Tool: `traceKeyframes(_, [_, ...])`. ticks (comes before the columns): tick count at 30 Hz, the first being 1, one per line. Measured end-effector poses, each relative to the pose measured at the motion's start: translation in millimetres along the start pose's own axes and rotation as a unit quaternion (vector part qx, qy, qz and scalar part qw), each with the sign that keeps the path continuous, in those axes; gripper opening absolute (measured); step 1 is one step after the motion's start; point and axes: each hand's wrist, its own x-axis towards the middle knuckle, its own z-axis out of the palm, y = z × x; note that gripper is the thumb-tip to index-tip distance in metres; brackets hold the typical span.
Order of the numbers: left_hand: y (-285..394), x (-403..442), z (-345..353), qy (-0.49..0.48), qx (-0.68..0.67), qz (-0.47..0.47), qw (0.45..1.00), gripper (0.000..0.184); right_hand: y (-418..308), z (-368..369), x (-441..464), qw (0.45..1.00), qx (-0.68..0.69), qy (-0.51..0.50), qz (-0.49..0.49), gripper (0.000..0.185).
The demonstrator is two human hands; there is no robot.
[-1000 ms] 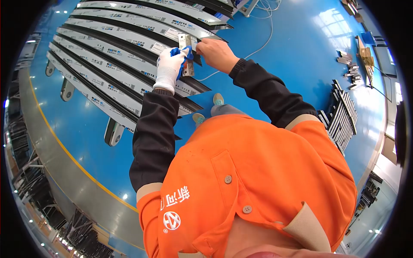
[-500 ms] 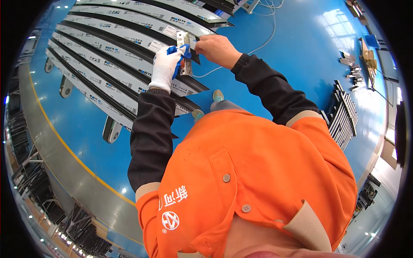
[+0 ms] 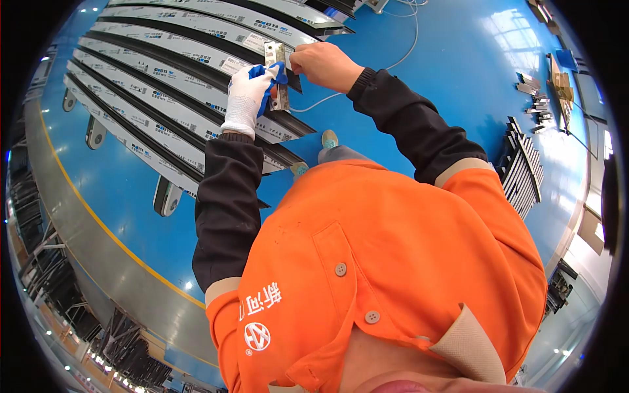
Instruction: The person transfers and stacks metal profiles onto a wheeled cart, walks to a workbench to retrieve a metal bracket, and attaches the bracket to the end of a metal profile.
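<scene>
My left hand [image 3: 246, 98], in a white knit glove with blue coating, is closed around a narrow silvery metal plate with holes [image 3: 277, 75]. The plate stands across the end of a long dark profile [image 3: 196, 72] covered in white printed film. My right hand [image 3: 324, 65] is bare and sits just right of the plate's upper part. Its fingers are curled together at the profile's end; what they hold, if anything, is hidden. Several similar film-covered profiles [image 3: 141, 145] lie side by side around the left hand.
Rounded support feet [image 3: 168, 196] show beneath the profiles. A pale cable [image 3: 409, 49] runs over the blue floor [image 3: 373, 124]. On the right lie a stack of dark bars [image 3: 522, 167] and short metal pieces [image 3: 538, 108]. A yellow line [image 3: 111, 232] crosses the floor at left.
Both hands and the plate appear slightly higher and further left in the view, and the profiles shift likewise. The left hand keeps its grip on the plate; the right fingers stay curled.
</scene>
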Motion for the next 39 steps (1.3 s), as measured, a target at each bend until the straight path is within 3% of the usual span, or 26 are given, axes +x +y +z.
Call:
traceKeyframes(6, [-0.9, 2.9, -1.5, -0.028, -0.008, -0.009, 1.000, 0.044, 2.1, 8.9, 0.0, 1.000, -0.015, 0.017, 0.009, 0.004])
traceKeyframes(10, [-9.2, 7.0, 3.1, -0.001, -0.035, 0.008, 0.999, 0.038, 5.9, 18.2, -0.9, 0.993, 0.045, 0.102, 0.041, 0.004])
traceKeyframes(16, [-0.2, 2.3, -2.2, -0.026, -0.054, 0.016, 0.998, 0.034, 2.6, 15.1, -19.2, 0.984, 0.123, 0.117, 0.048, 0.004])
traceKeyframes(21, [14.5, -1.5, 3.1, -0.011, -0.025, 0.010, 1.000, 0.031, 0.6, 23.6, -16.6, 0.987, 0.112, 0.115, 0.032, 0.004])
traceKeyframes(25, [17.3, 2.3, 4.0, -0.006, 0.037, -0.002, 0.999, 0.031, 1.4, 30.7, -5.4, 0.988, -0.048, 0.148, 0.015, 0.002])
traceKeyframes(27, [16.3, 1.9, 5.8, -0.007, 0.017, 0.000, 1.000, 0.031, 20.8, 7.6, 19.2, 0.963, 0.003, 0.254, 0.092, 0.003])
traceKeyframes(28, [14.6, 0.8, 6.8, -0.006, -0.005, 0.001, 1.000, 0.030, 27.3, -18.5, 29.3, 0.963, 0.004, 0.251, 0.092, 0.003])
traceKeyframes(30, [13.3, -0.7, 4.0, -0.003, -0.040, 0.007, 0.999, 0.030, 37.0, -64.1, 40.1, 0.915, 0.171, 0.366, -0.004, 0.014])
traceKeyframes(32, [9.8, 9.9, 2.9, 0.010, -0.032, 0.026, 0.999, 0.030, 32.8, -60.3, 28.8, 0.977, 0.120, 0.175, 0.007, 0.006])
traceKeyframes(35, [-11.6, 19.8, 11.7, 0.039, -0.016, 0.049, 0.998, 0.029, 21.3, -10.3, 0.8, 0.990, 0.034, 0.126, -0.051, 0.010])
traceKeyframes(39, [8.6, 1.7, 8.3, 0.029, -0.014, 0.004, 0.999, 0.029, 8.0, 10.5, -12.3, 0.992, 0.057, 0.110, -0.029, 0.011])
